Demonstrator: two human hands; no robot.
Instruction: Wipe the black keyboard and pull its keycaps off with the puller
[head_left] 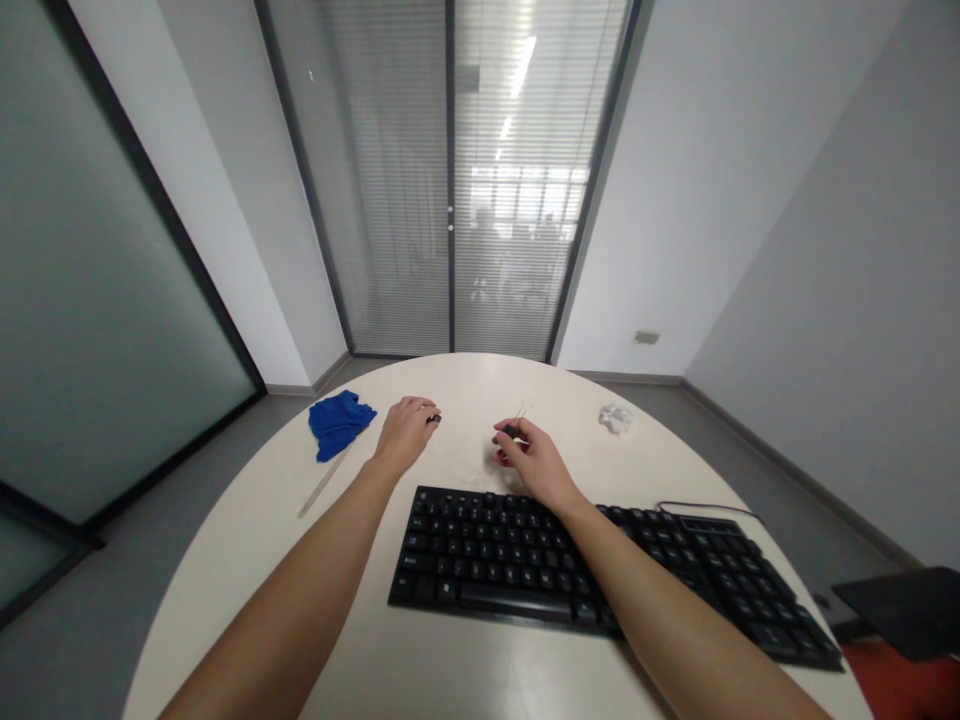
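Observation:
My left hand [405,432] rests low over the table beyond the keyboard, fingers curled around a small black piece [433,418] that looks like a keycap. To its right, my right hand [531,458] pinches another small black piece [511,431] between thumb and fingers; its exact kind is too small to make out. Thin pale sticks [523,409] show just past the right fingertips, and I cannot tell whether they are held or lying there. The black keyboard [510,560] lies under my right forearm, which covers part of its keys.
A crumpled blue cloth [339,424] lies at the left, with a thin pale strip [322,485] beside it. Farther right is a crumpled white tissue [615,418]. The keyboard's cable [712,508] curves behind its right end. The round white table [247,560] has a curved edge.

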